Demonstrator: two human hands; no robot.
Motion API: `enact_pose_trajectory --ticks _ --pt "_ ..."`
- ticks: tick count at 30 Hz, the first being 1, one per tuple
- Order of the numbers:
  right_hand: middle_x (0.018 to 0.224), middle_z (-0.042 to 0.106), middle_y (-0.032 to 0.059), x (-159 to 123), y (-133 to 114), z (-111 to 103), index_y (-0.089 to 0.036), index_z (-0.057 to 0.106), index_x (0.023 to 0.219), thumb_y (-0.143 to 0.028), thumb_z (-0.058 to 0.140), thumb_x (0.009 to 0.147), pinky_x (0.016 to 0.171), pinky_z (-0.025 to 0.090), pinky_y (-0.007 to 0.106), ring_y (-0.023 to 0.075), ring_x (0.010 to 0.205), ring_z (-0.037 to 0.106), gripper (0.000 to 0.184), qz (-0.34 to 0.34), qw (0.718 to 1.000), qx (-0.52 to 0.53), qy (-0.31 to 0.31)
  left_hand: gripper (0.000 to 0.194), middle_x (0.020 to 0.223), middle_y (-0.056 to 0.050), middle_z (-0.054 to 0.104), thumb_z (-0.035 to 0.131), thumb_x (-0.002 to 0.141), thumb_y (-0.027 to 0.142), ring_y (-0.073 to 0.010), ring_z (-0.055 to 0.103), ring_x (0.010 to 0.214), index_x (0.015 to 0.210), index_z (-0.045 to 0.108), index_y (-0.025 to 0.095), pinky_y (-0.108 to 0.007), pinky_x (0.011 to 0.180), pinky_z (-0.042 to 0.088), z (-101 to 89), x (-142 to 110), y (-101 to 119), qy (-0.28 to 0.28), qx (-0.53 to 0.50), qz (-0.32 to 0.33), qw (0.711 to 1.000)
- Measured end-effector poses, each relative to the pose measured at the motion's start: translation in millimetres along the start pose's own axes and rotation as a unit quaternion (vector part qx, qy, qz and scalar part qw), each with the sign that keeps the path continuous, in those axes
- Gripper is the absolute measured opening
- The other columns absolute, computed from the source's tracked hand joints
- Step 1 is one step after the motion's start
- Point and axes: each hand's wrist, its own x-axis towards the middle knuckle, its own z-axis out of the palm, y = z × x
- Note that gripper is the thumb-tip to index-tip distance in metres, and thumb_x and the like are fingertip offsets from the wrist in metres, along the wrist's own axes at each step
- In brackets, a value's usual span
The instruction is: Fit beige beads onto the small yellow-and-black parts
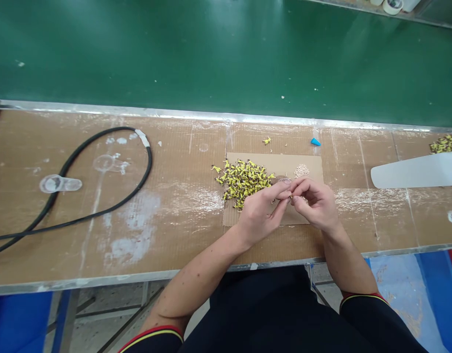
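The left hand [257, 218] and right hand [316, 203] pinch a tiny part [289, 196] closely; a slip could drop it among the yellow pieces [244, 182].

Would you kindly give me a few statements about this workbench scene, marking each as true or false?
1. A black cable lies looped on the bench, left of the cardboard sheet. True.
2. The left hand and right hand meet above the sheet. True.
3. The beige granules sit left of the yellow parts. False: they sit to the right of them.
4. The blue piece lies on the sheet. False: it lies on the bench, beyond the sheet's far edge.
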Motion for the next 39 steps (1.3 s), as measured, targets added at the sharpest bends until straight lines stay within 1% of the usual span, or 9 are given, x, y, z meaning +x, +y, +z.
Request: enact_pose_trajectory --ticks 5,11,14,17,23,25,27,30,39 --pt "0.096 0.070 0.0051 -1.1 7.4 -9.5 -0.023 0.065 0.097 -0.026 0.066 0.091 0.065 0.059 0.030 0.0179 0.084 0.071 0.007 0.014 0.999 0.045 -0.015 0.044 0.094 -0.001 0.080 0.068 0.091 0.009 -0.0136 0.080 0.087 0.131 0.057 0.023 -0.028 0.092 0.065 -17.2 10.9 -8.4 -0.035 -0.024 -0.059 0.997" --pt "0.089 0.072 0.0039 0.4 22.2 -43.2 -0.024 0.069 0.095 -0.030 0.069 0.090 0.062 0.057 0.032 0.0186 0.075 0.070 0.008 0.013 0.987 -0.060 0.151 0.010 0.089 -0.005 0.080 0.073 0.085 0.021 -0.0144 0.076 0.078 0.095 0.075 0.018 -0.027 0.077 0.065 -92.3 30.8 -56.3 0.085 0.038 -0.217 0.972" --pt "0.087 0.073 0.0043 2.4 29.2 -54.5 -0.024 0.070 0.090 -0.031 0.068 0.090 0.059 0.054 0.032 0.0184 0.070 0.068 0.008 0.030 0.976 -0.166 0.139 0.013 0.081 -0.006 0.079 0.073 0.079 0.020 -0.0171 0.075 0.072 0.090 0.078 0.016 -0.030 0.070 0.064 -129.3 27.7 -84.1 0.121 0.097 -0.304 0.940" --pt "0.083 0.073 0.0043 4.6 33.2 -61.7 -0.024 0.071 0.087 -0.033 0.066 0.091 0.053 0.050 0.031 0.0170 0.062 0.063 0.011 0.029 0.962 -0.256 0.089 0.013 0.078 -0.006 0.077 0.068 0.077 0.016 -0.0192 0.073 0.071 0.085 0.079 0.016 -0.035 0.074 0.062 -147.7 21.3 -103.5 0.091 0.183 -0.367 0.907" --pt "0.087 0.073 0.0055 6.0 45.0 -76.6 -0.025 0.075 0.096 -0.046 0.060 0.096 0.057 0.051 0.033 0.0181 0.062 0.063 0.026 0.011 0.946 -0.318 -0.067 0.023 0.098 -0.010 0.071 0.063 0.080 0.013 -0.0201 0.068 0.080 0.098 0.077 0.016 -0.038 0.083 0.058 -148.7 22.6 -99.2 0.110 0.345 -0.274 0.891" --pt "0.089 0.074 0.0064 4.8 47.5 -79.9 -0.024 0.076 0.096 -0.049 0.060 0.097 0.058 0.052 0.034 0.0182 0.063 0.064 0.029 0.013 0.944 -0.312 -0.102 0.025 0.097 -0.008 0.070 0.059 0.082 0.011 -0.0209 0.067 0.086 0.100 0.076 0.019 -0.037 0.084 0.057 -146.2 24.1 -92.2 0.043 0.336 -0.228 0.913" --pt "0.091 0.074 0.0070 3.6 47.2 -81.7 -0.023 0.076 0.096 -0.048 0.061 0.097 0.061 0.053 0.034 0.0183 0.065 0.066 0.029 0.021 0.944 -0.306 -0.121 0.030 0.098 -0.008 0.071 0.056 0.083 0.010 -0.0233 0.067 0.092 0.101 0.077 0.021 -0.039 0.088 0.056 -142.9 24.0 -89.3 -0.084 0.308 -0.199 0.927" --pt "0.092 0.075 0.0069 4.0 43.3 -83.1 -0.023 0.077 0.097 -0.043 0.064 0.095 0.066 0.055 0.035 0.0189 0.068 0.068 0.024 0.034 0.941 -0.301 -0.148 0.031 0.104 -0.010 0.073 0.056 0.083 0.013 -0.0287 0.065 0.100 0.103 0.079 0.023 -0.046 0.094 0.053 -136.1 21.6 -95.2 -0.206 0.303 -0.176 0.913" --pt "0.086 0.073 0.0039 10.5 39.8 -76.6 -0.022 0.077 0.090 -0.025 0.066 0.092 0.066 0.050 0.031 0.0176 0.071 0.067 0.011 0.039 0.925 -0.308 -0.219 0.016 0.087 -0.006 0.073 0.059 0.080 0.016 -0.0269 0.066 0.083 0.082 0.072 0.024 -0.040 0.080 0.053 -130.5 22.6 -103.7 -0.197 0.309 -0.189 0.911"
